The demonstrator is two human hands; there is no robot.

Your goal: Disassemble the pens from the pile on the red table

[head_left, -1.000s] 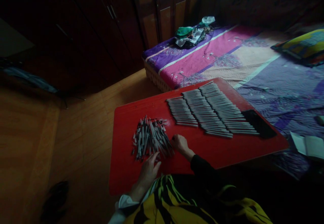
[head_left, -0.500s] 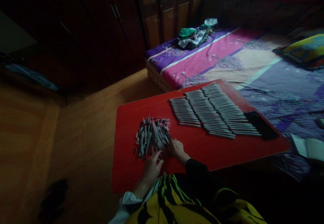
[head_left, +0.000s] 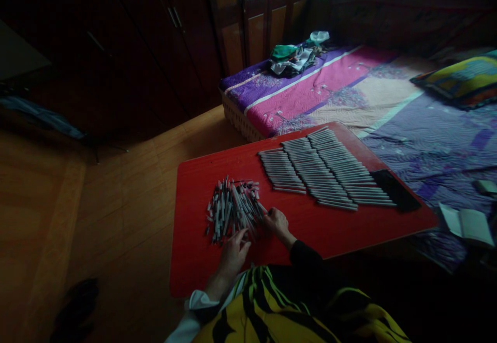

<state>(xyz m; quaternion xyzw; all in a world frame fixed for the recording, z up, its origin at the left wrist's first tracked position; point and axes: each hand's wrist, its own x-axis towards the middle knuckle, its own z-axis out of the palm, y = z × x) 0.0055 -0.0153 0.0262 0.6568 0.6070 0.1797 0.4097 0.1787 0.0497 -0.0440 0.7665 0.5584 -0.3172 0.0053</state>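
Loose heap of slim grey and dark pen-like sticks (head_left: 227,208) lies on the left part of the red bench (head_left: 190,276). Left hand (head_left: 232,254) at the heap's near edge, fingers loosely curled; cannot tell whether they grip anything. Right hand (head_left: 278,224) at the heap's right edge, fingers bunched; cannot tell if a stick is pinched. Three ordered rows of similar sticks (head_left: 316,169) lie farther right, beside a flat black object (head_left: 402,195).

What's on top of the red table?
A jumbled pile of pen-like sticks, three groups of neater ones, and a flat black thing. The tabletop beneath the pile is hidden.
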